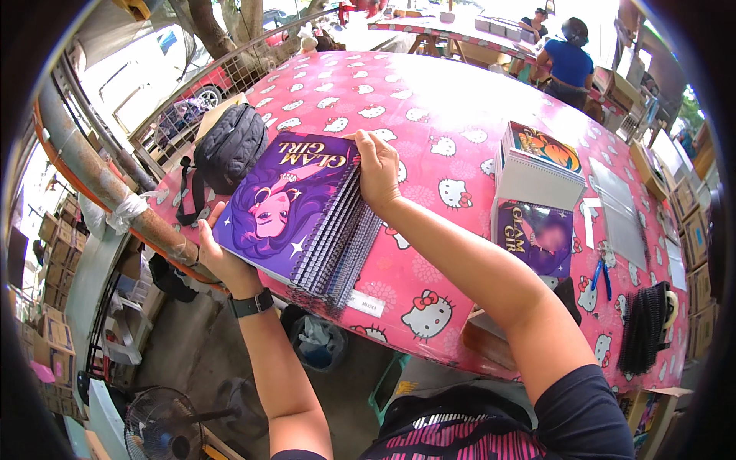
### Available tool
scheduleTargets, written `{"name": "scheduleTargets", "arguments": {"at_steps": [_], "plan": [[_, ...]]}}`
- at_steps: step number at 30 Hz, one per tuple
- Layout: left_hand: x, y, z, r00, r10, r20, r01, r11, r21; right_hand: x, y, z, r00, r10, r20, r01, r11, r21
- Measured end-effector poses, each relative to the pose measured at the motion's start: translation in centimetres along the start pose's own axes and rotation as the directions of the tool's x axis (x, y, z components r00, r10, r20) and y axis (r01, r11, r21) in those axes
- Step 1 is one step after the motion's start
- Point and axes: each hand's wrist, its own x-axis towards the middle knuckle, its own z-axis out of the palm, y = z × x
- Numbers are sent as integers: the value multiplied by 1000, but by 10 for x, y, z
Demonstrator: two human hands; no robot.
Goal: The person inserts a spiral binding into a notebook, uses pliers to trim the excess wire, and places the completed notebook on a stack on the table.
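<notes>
A stack of spiral-bound notebooks [272,203] with purple illustrated covers lies near the left edge of the pink table. Black wire coils line its right side, and the top cover's picture faces me upside down. My left hand [228,259], with a dark watch on the wrist, presses against the stack's near left side; some of its fingers are hidden. At the far right corner, my right hand [378,170] grips the stack by its coil edge. Both hands hold the stack between them.
A black backpack [230,147] sits left of the stack. To the right are another notebook stack [537,184], a purple cover [534,238], blue-handled pliers [602,276] and black wire coils [642,330]. A metal pole [92,172] borders the left; a fan [163,425] stands below. Two people are farther back.
</notes>
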Motion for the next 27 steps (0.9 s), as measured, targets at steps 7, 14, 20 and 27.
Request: {"name": "scheduleTargets", "arguments": {"at_steps": [7, 14, 20, 27], "plan": [[1, -3, -3, 997, 83, 9, -83, 991, 100, 2, -3, -1, 999, -22, 33, 25, 995, -99], [-3, -11, -9, 999, 31, -18, -29, 997, 66, -1, -7, -5, 997, -14, 77, 27, 986, -166], [-14, -2, 9, 994, 38, -100, -23, 990, 140, 1, -1, -6, 999, 32, 26, -27, 983, -180], [4, -11, -1, 1000, 15, -18, -12, 991, 133, 17, -5, -38, 914, 124, 386, -67, 985, -159]]}}
